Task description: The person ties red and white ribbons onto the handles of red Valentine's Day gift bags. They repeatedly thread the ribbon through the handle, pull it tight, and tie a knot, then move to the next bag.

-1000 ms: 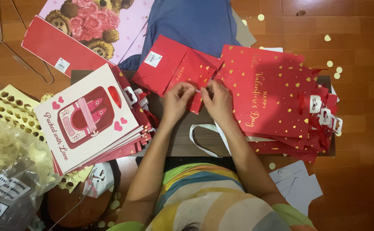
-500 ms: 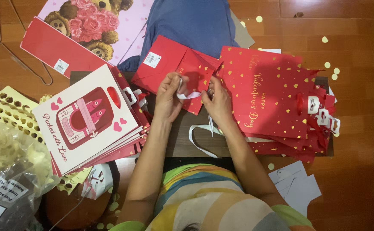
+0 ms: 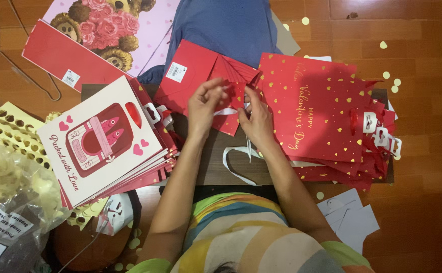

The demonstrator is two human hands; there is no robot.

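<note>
My left hand [image 3: 206, 107] and my right hand [image 3: 255, 119] meet over a flat red paper gift bag [image 3: 201, 78] on a small dark table [image 3: 216, 162]. Both pinch a white ribbon [image 3: 236, 151] at the bag's edge; its loose loop trails down over the table toward me. To the right lies a stack of red gift bags with gold hearts [image 3: 322, 116]. A stack of white bags with a red heart picture [image 3: 105, 139] sits at the left.
A blue cloth [image 3: 226, 25] and a pink bag with bears and roses [image 3: 110, 25] lie on the wooden floor beyond. Yellow punched sheets [image 3: 9, 131] and a plastic bag [image 3: 9, 202] are at left. Gold paper dots [image 3: 390, 81] and white paper scraps [image 3: 350, 215] lie at right.
My hands have shifted slightly and pulled the white ribbon out a little between them at the red bag's edge; the stacks have stayed put.
</note>
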